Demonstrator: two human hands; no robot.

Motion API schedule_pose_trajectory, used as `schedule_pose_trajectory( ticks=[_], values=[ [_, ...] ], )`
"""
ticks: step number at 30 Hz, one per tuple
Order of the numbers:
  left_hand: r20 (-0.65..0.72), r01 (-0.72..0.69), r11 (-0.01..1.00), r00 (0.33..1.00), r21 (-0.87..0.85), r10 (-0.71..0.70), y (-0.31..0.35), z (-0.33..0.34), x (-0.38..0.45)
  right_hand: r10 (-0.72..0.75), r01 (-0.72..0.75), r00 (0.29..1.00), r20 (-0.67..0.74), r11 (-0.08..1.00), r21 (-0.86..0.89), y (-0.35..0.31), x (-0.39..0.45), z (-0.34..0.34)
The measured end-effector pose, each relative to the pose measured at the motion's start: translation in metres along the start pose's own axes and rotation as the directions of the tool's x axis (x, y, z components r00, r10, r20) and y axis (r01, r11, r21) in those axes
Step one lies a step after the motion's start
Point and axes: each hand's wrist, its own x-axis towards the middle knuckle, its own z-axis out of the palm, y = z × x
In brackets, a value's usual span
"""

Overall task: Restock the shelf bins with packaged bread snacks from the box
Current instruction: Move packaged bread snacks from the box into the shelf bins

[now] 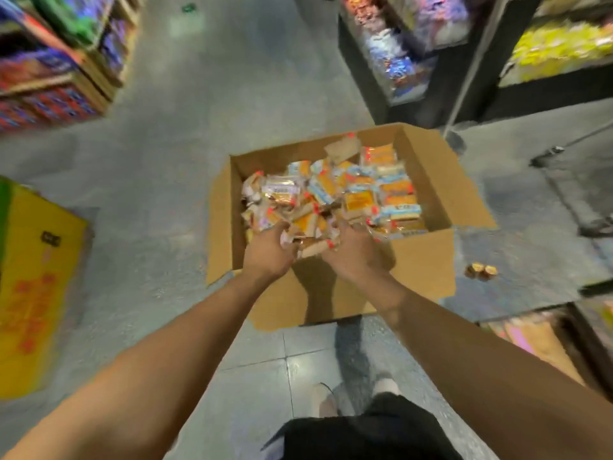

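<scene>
— Two hands, what have they got?
— Left hand (268, 252) and right hand (353, 254) each have fingers curled around a bunch of bread snacks (310, 242), just above the open box (428, 257) on the floor (166, 180).

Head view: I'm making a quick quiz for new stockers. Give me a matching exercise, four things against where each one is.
Things:
1. cardboard box
2. yellow carton
3. two loose gold-wrapped snacks
4. both hands

Places:
A. floor, right of the box
B. floor, far left
C. scooping packets at the box's near side
D. floor, straight ahead of the person

Pairs: 1-D, 2-B, 3-A, 4-C
</scene>
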Motion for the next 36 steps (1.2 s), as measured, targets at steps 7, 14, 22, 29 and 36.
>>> schedule_pose_trajectory(
  ticks=[7,14,22,29,36],
  values=[
    [0.069,0.044,0.997,0.996,0.062,-0.048,-0.043,-0.005,0.092,-0.013,0.008,0.995,0.096,0.998,0.059,-0.023,0.107,0.037],
    [0.156,0.008,0.990,0.987,0.140,-0.030,-0.063,0.024,0.189,-0.089,0.089,0.983,0.159,0.996,0.004,-0.034,0.230,0.075],
    [0.368,-0.275,0.890,0.920,0.363,0.134,-0.102,0.074,0.256,-0.109,0.146,0.963,0.245,0.979,-0.140,-0.041,0.347,0.133],
    [0.509,-0.411,0.749,0.853,0.520,0.114,-0.131,0.108,0.278,-0.114,0.192,0.966,0.234,0.920,-0.343,-0.029,0.381,0.178],
    [0.457,-0.418,0.720,0.876,0.554,0.157,-0.124,0.104,0.279,-0.050,0.059,0.997,0.052,0.980,-0.188,-0.027,0.365,0.189]
  ],
)
